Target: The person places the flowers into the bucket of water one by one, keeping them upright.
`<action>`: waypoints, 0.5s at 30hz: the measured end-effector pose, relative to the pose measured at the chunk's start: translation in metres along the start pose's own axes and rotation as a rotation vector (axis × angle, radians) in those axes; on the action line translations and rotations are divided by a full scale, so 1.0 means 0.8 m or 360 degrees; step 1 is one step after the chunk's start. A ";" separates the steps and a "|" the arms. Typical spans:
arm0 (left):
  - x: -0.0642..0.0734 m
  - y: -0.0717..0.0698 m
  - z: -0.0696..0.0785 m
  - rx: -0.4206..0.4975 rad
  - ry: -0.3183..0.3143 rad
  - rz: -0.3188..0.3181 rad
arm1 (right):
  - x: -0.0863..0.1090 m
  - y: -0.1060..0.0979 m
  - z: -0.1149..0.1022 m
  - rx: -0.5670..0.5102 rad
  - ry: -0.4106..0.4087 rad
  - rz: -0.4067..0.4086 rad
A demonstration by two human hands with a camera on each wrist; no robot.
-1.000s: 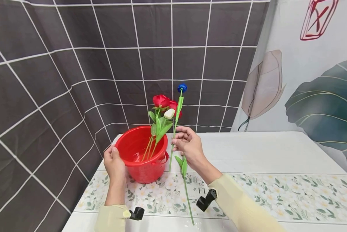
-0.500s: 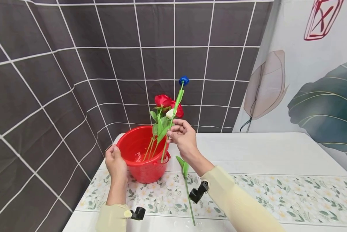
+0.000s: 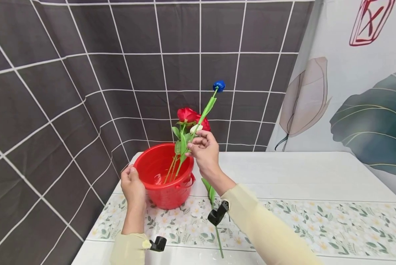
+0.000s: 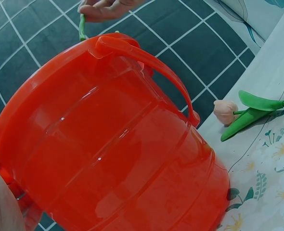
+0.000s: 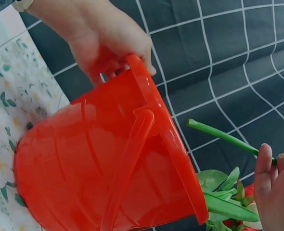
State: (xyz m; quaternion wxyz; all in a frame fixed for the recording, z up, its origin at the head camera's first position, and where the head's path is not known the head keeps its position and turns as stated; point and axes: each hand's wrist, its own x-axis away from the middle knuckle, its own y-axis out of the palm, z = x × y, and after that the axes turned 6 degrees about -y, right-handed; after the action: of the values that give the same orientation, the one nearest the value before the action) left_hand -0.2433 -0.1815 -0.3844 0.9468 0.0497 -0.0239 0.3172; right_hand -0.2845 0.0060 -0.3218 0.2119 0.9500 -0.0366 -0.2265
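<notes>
My left hand (image 3: 133, 187) grips the rim of a red bucket (image 3: 169, 197) on its left side; the right wrist view shows this left hand (image 5: 110, 45) hooked over the edge. In my right hand (image 3: 206, 152) I pinch the green stem (image 5: 224, 136) of a blue flower (image 3: 219, 86). The flower leans up and to the right, and the cut end of its stem points over the bucket's mouth. Inside the bucket stand two red roses (image 3: 186, 115) and a white tulip (image 3: 196, 129), partly hidden by my right hand and the blue flower's stem.
A pale pink tulip (image 4: 225, 111) lies on the table (image 3: 304, 173) right of the bucket, its stem (image 3: 219, 241) toward the front edge. A dark tiled backdrop (image 3: 138, 73) stands close behind and left of the bucket. A leaf-print sheet (image 3: 367, 117) hangs at right.
My right hand has moved left with the blue flower, bringing its stem from beside the bucket to over the opening. The bloom has risen and tilted right. My left hand keeps its hold.
</notes>
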 end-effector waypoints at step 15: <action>0.000 0.000 0.001 0.0006 -0.0007 0.0001 | 0.005 0.012 0.025 0.0300 0.0069 -0.0180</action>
State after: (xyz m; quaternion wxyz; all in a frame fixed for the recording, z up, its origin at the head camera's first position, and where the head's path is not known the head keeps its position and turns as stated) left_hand -0.2431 -0.1814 -0.3834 0.9465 0.0521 -0.0255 0.3174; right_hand -0.2894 -0.0109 -0.3355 0.1092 0.9710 0.0005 -0.2129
